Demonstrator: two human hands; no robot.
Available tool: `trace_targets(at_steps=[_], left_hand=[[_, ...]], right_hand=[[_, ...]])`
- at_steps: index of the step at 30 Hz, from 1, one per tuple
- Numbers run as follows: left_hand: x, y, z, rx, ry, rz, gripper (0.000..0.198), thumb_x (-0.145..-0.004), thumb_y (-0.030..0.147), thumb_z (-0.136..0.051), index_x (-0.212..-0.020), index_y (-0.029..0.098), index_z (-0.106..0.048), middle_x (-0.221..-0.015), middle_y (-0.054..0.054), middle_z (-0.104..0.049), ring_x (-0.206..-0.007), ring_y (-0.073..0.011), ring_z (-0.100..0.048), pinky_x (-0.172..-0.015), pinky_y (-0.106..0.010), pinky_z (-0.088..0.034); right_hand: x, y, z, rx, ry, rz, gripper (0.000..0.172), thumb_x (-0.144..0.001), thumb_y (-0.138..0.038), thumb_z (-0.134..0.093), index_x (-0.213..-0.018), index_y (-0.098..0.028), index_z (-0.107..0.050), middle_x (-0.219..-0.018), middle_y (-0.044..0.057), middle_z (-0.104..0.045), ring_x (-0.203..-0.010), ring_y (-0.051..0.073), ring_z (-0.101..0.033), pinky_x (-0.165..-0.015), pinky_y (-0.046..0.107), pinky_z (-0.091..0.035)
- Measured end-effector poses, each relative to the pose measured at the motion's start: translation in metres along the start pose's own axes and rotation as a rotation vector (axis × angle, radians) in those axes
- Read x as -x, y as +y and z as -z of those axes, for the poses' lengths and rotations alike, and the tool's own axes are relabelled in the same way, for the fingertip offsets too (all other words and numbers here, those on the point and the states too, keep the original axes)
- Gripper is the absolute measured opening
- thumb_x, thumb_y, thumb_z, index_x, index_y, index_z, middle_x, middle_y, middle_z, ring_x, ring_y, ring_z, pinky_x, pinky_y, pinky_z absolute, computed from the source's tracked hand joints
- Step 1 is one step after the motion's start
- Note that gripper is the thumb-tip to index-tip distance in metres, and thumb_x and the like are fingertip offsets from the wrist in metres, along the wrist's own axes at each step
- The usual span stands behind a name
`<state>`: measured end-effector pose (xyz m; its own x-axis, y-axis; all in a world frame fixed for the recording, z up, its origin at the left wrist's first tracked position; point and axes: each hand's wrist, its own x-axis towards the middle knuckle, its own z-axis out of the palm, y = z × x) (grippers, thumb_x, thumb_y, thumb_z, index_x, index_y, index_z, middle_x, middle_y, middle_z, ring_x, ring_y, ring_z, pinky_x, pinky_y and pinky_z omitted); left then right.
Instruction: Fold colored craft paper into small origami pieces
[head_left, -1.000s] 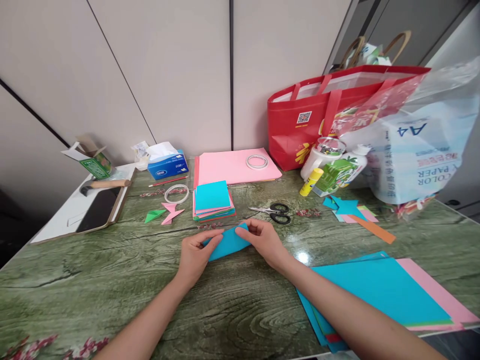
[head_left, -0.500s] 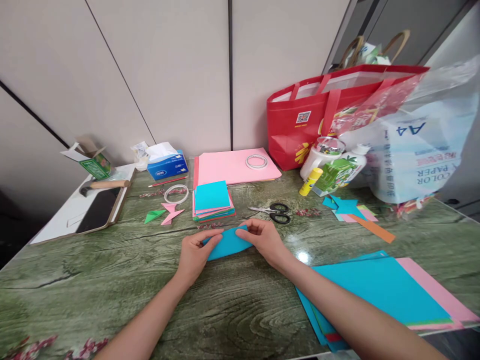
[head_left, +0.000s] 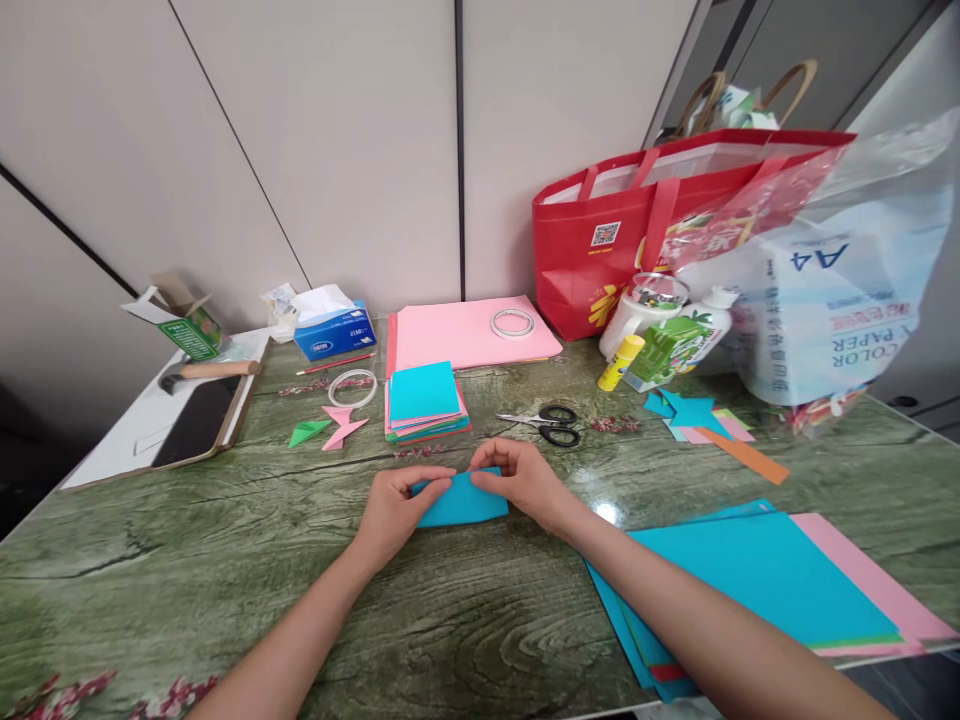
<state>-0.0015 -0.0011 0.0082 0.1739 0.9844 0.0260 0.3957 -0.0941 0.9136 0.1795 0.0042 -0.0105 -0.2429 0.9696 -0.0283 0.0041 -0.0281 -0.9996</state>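
A folded blue paper lies flat on the green wood-grain table in front of me. My left hand pinches its left end, with the fingers closed on the top edge. The paper's upper right edge is pinched by my right hand, fingers curled over it. Just behind the hands sits a stack of small coloured paper squares with a blue one on top. Black-handled scissors lie to the right of that stack.
Large blue and pink sheets lie at the right front. Pink sheets with a tape ring lie behind. A red bag, a glue stick, a tissue box and small folded shapes stand around.
The blue paper has gone from a raised, bowed fold to lying flat on the table. Both hands have shifted slightly downward and pressed onto its top edge.
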Motion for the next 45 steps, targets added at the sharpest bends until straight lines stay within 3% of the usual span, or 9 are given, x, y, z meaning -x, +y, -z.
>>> trace_targets(at_steps=[5,12,18,23,31,45], left_hand=[[-0.0010,0.0001,0.0007,0.009,-0.034,0.024,0.015,-0.065,0.029,-0.064,-0.074,0.020,-0.072,-0.081,-0.004,-0.072,-0.078,-0.0239,-0.065,-0.068,-0.029,-0.050],[-0.0024,-0.0061,0.0017,0.084,-0.121,0.100,0.042,-0.066,0.030,-0.064,-0.106,0.017,-0.061,-0.074,-0.004,-0.072,-0.077,-0.0226,-0.064,-0.063,-0.027,-0.049],[-0.0029,-0.0044,0.0027,0.112,-0.117,0.119,0.041,-0.066,0.034,-0.064,-0.104,0.017,-0.062,-0.082,-0.005,-0.071,-0.074,-0.0208,-0.062,-0.054,-0.024,-0.047],[-0.0021,-0.0009,0.0005,0.338,-0.096,0.168,0.053,-0.066,0.033,-0.066,-0.113,0.015,-0.051,-0.074,-0.002,-0.066,-0.065,-0.0155,-0.060,-0.055,-0.024,-0.049],[-0.0022,-0.0021,-0.0008,0.555,-0.183,0.276,0.039,-0.058,0.028,-0.073,-0.092,0.014,-0.059,-0.085,-0.004,-0.068,-0.077,-0.0192,-0.063,-0.074,-0.038,-0.053],[-0.0022,-0.0049,-0.0016,0.551,-0.139,0.350,0.029,-0.056,0.027,-0.074,-0.079,0.010,-0.066,-0.078,-0.007,-0.070,-0.069,-0.0208,-0.065,-0.071,-0.039,-0.056]], right_hand=[[-0.0012,0.0006,0.0035,0.060,-0.085,0.039,0.009,-0.064,-0.024,-0.063,-0.065,-0.014,-0.062,-0.067,0.001,-0.061,-0.059,0.011,-0.054,-0.053,0.022,-0.040],[-0.0008,0.0019,0.0054,0.089,-0.152,-0.023,0.013,-0.061,-0.024,-0.065,-0.070,-0.016,-0.070,-0.067,0.002,-0.068,-0.058,0.014,-0.058,-0.055,0.024,-0.043],[0.0002,0.0028,0.0036,0.104,-0.081,-0.019,0.011,-0.062,-0.020,-0.064,-0.070,-0.017,-0.071,-0.071,0.004,-0.069,-0.063,0.017,-0.061,-0.057,0.026,-0.045],[-0.0018,0.0031,0.0039,0.089,0.029,0.029,0.012,-0.062,-0.021,-0.064,-0.070,-0.016,-0.071,-0.071,0.004,-0.069,-0.063,0.018,-0.061,-0.058,0.028,-0.047],[-0.0029,0.0035,0.0020,0.053,0.149,0.093,0.012,-0.063,-0.024,-0.064,-0.071,-0.017,-0.070,-0.073,0.004,-0.070,-0.069,0.019,-0.062,-0.064,0.031,-0.049],[-0.0023,0.0043,-0.0003,0.053,0.150,0.094,0.011,-0.063,-0.024,-0.064,-0.071,-0.018,-0.070,-0.074,0.004,-0.070,-0.070,0.019,-0.062,-0.065,0.031,-0.049]])
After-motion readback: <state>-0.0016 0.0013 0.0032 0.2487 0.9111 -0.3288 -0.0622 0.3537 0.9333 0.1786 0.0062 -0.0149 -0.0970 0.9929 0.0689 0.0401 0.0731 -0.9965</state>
